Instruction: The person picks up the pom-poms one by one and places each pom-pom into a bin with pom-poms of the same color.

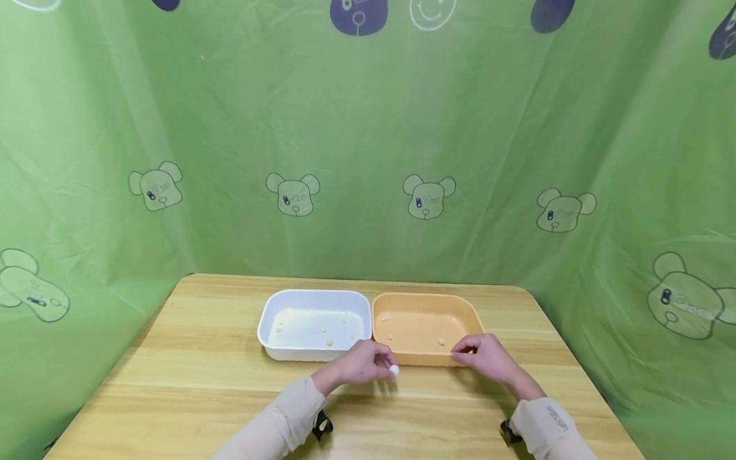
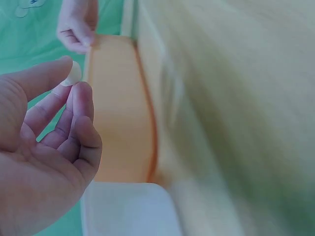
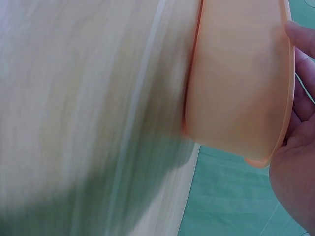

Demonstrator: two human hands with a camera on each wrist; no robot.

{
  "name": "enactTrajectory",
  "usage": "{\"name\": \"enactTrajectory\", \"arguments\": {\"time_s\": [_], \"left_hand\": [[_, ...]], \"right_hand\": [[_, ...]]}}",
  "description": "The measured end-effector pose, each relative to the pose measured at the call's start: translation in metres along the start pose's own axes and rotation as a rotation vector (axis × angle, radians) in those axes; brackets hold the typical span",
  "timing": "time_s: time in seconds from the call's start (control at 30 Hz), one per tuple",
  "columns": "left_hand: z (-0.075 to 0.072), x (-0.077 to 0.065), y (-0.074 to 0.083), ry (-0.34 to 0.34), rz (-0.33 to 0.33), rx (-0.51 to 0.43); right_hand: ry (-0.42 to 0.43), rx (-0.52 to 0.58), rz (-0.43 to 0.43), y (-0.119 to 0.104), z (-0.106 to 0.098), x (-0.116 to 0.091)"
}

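Between thumb and fingertips my left hand (image 1: pixel 362 363) pinches a small white ball (image 2: pixel 73 74), just in front of where the two bins meet. My right hand (image 1: pixel 489 358) grips the near rim of the orange plastic bin (image 1: pixel 425 360) at its right corner. In the right wrist view, the thumb (image 3: pixel 301 37) lies at the rim and the other fingers reach behind it. A few small pale balls (image 1: pixel 441 342) lie on the orange bin's floor. The white plastic bin (image 1: pixel 299 353) stands directly left of it and holds several small yellowish balls (image 1: pixel 329 342).
Both bins stand side by side on a light wooden table (image 1: pixel 195 358). A green curtain (image 1: pixel 356 115) with bear-head prints surrounds the table at the back and both sides. Black straps (image 1: pixel 323 425) show under the sleeves.
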State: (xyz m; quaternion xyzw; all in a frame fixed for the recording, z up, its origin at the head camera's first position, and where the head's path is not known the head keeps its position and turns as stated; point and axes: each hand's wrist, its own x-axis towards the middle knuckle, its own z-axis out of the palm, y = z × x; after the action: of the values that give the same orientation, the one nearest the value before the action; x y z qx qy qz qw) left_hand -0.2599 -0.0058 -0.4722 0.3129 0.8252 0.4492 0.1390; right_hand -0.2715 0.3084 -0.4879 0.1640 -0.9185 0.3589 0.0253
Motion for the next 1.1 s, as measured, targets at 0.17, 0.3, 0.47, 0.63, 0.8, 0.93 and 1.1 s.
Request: {"name": "enactTrajectory", "arguments": {"time_s": [0.17,0.3,0.47,0.63,0.8,0.93,1.1], "left_hand": [[-0.008,0.007,0.01,0.024,0.032,-0.012],[-0.014,0.01,0.017,0.055,0.027,-0.031],[-0.018,0.012,0.021,0.091,0.007,-0.05],[-0.018,0.015,0.022,0.132,-0.01,-0.066],[-0.018,0.02,0.022,0.188,-0.012,-0.068],[-0.021,0.028,0.023,0.231,-0.027,-0.087],[-0.023,0.04,0.024,0.245,-0.052,-0.084]], "right_hand": [[-0.004,-0.003,-0.002,-0.001,-0.001,0.0],[-0.001,-0.014,-0.011,0.0,0.0,0.0],[0.002,-0.022,-0.028,0.0,0.0,0.001],[0.011,-0.01,-0.033,0.001,0.0,-0.001],[0.0,-0.009,-0.001,0.004,0.001,-0.002],[0.007,-0.002,-0.002,0.002,0.002,-0.001],[0.014,-0.004,-0.023,0.001,0.001,-0.001]]}}
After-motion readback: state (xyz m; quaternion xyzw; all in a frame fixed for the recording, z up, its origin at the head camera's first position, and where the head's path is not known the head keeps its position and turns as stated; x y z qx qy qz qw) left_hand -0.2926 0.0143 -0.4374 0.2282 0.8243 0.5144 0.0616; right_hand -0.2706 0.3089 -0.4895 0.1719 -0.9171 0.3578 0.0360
